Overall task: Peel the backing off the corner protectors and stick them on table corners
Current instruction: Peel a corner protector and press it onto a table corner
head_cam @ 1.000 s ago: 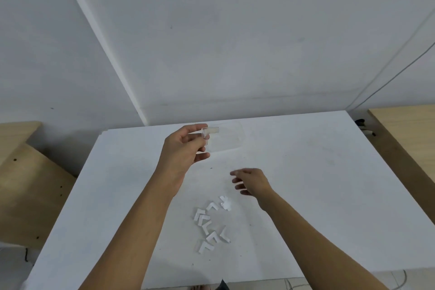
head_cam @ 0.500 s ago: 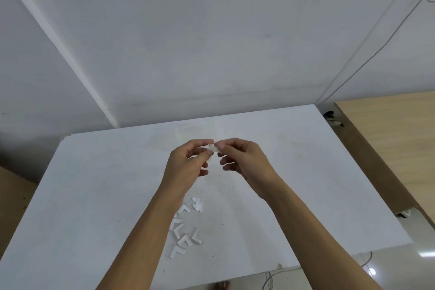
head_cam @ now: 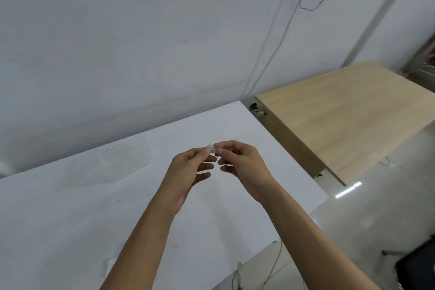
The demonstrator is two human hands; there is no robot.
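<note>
Both hands meet above the white table. Between them is a small clear corner protector. My left hand pinches it with thumb and forefinger, the other fingers spread loosely below. My right hand pinches the same piece from the right with thumb and forefinger. Whether any backing has come away is too small to tell. One white scrap lies on the table by my left forearm; the rest of the pile is out of sight.
A clear plastic sheet lies flat on the table at the back left. A wooden table stands to the right across a narrow gap. Cables hang on the wall and trail over the glossy floor.
The view has swung right and the pile of white pieces has dropped out of sight. One second ago my right hand was apart and low; it has risen and now pinches the protector with the left.
</note>
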